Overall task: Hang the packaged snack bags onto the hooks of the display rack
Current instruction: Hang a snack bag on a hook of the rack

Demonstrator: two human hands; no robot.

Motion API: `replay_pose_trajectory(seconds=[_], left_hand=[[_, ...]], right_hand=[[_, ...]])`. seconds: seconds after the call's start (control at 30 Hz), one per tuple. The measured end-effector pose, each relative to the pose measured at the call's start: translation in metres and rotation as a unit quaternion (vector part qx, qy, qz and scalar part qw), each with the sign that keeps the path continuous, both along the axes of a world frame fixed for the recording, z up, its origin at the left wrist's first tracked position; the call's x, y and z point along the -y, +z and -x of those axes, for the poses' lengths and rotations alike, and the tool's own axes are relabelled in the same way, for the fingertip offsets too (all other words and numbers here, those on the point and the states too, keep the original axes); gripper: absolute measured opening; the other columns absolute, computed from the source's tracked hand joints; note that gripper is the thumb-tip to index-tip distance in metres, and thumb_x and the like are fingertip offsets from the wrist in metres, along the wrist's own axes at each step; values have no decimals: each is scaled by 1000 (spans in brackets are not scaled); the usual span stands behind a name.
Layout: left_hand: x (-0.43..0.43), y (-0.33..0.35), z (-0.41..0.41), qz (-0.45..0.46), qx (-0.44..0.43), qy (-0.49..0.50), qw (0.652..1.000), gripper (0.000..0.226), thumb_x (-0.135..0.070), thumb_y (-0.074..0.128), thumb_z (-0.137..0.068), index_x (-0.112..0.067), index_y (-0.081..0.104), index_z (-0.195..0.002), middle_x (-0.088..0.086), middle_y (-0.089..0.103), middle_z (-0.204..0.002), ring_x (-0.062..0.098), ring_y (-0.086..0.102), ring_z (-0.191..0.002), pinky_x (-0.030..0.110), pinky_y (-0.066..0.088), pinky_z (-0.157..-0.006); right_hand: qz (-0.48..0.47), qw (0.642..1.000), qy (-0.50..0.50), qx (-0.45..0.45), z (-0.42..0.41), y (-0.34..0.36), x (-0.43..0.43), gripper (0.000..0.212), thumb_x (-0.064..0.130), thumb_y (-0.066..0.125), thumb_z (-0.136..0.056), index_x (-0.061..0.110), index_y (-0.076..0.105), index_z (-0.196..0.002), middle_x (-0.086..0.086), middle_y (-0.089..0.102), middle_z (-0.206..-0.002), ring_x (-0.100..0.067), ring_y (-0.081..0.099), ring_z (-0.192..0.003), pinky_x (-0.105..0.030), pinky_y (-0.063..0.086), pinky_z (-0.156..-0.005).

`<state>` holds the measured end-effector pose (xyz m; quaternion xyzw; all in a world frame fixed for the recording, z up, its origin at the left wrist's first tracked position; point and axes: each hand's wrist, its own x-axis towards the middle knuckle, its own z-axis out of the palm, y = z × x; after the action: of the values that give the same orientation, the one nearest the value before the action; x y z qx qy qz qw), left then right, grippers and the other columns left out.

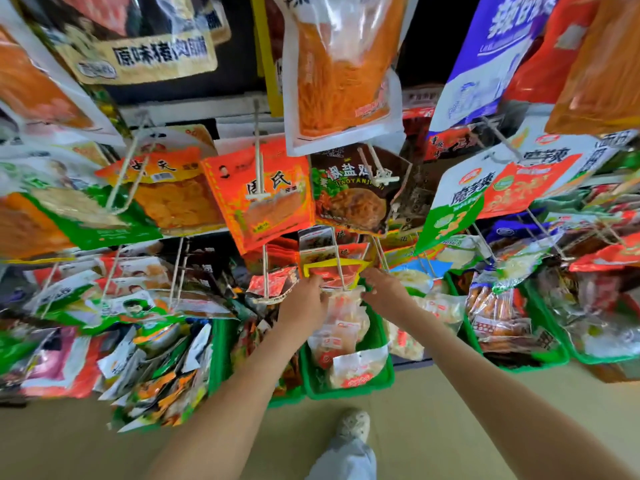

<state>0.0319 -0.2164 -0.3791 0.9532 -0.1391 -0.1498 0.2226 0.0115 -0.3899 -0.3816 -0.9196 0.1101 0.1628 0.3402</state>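
Observation:
A snack bag with a yellow rim and red front (pixel 334 273) sits at the tip of a white wire hook (pixel 340 261) low on the display rack. My left hand (pixel 306 299) pinches the bag's left edge. My right hand (pixel 379 289) grips its right edge from the other side. Just below hangs a pale translucent bag (pixel 343 313), partly hidden by my hands. Whether the yellow-rimmed bag's hole is over the hook tip I cannot tell.
Hooks above carry orange bags (pixel 263 192), a brown bag (pixel 353 188) and green-white bags (pixel 457 199). Green baskets (pixel 379 375) full of packets stand below, with another at the right (pixel 554 358). Loose packets pile at the lower left (pixel 156 368). My shoe (pixel 353 424) is on the beige floor.

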Motion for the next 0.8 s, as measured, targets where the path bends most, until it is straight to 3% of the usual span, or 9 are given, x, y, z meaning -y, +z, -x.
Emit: replay_pose_trajectory(seconds=[0.1, 0.3, 0.53, 0.6, 0.63, 0.7, 0.77, 0.8], left_hand=[[-15, 2, 8, -6, 48, 8, 999, 23, -13, 44, -93, -11, 58, -111, 4, 60, -107, 22, 58, -96, 38, 51, -77], [-71, 4, 23, -40, 59, 94, 993, 32, -16, 40, -96, -14, 53, -126, 3, 56, -122, 19, 59, -95, 31, 50, -76], [-117, -22, -2, -39, 49, 115, 991, 36, -16, 38, -98, -14, 47, -132, 5, 52, -129, 21, 53, -112, 34, 50, -85], [-125, -37, -13, -26, 47, 113, 992, 35, -17, 38, -97, -15, 47, -132, 5, 53, -127, 21, 54, -111, 36, 51, -85], [-127, -44, -17, -13, 42, 104, 994, 35, -16, 38, -97, -15, 48, -131, 5, 54, -125, 21, 55, -108, 35, 51, -83], [-133, -57, -20, 9, 39, 67, 997, 33, -16, 38, -98, -15, 50, -129, 4, 55, -121, 20, 56, -105, 34, 49, -83], [-143, -68, -23, 22, 44, 43, 998, 33, -17, 38, -98, -15, 50, -129, 3, 55, -123, 19, 56, -107, 32, 48, -86], [-149, -71, -25, 28, 46, 45, 998, 33, -17, 38, -98, -15, 49, -130, 2, 54, -126, 18, 54, -110, 31, 47, -89]], right_hand=[[-10, 999, 50, 8, -9, 4, -14, 48, 10, 55, -89, 13, 42, -135, -10, 48, -133, -28, 51, -115, -31, 41, -92], [6, 991, 137, 6, -24, -2, -60, 52, 0, 46, -90, 14, 33, -139, -11, 38, -140, -30, 45, -122, -35, 42, -92], [-26, 991, 129, -28, -58, -45, -104, 74, -7, 39, -87, 25, 12, -147, -9, 20, -153, -32, 36, -132, -46, 41, -101], [-23, 991, 131, -25, -75, -60, -117, 74, -10, 38, -86, 19, 9, -147, -16, 37, -142, -31, 51, -116, -38, 48, -91], [-24, 991, 126, -25, -83, -67, -123, 75, -12, 39, -85, 17, 8, -147, -17, 48, -128, -28, 59, -96, -28, 51, -76], [-16, 992, 120, -32, -100, -81, -132, 80, -16, 39, -83, 15, 2, -147, -9, 53, -97, -17, 50, -59, -15, 39, -45], [-5, 994, 100, -48, -112, -93, -142, 81, -16, 38, -82, 16, 1, -147, -14, 53, -96, -20, 51, -63, -18, 40, -47], [-4, 994, 93, -48, -117, -98, -147, 77, -13, 40, -84, 15, 7, -147, -18, 51, -110, -26, 57, -82, -24, 48, -62]])
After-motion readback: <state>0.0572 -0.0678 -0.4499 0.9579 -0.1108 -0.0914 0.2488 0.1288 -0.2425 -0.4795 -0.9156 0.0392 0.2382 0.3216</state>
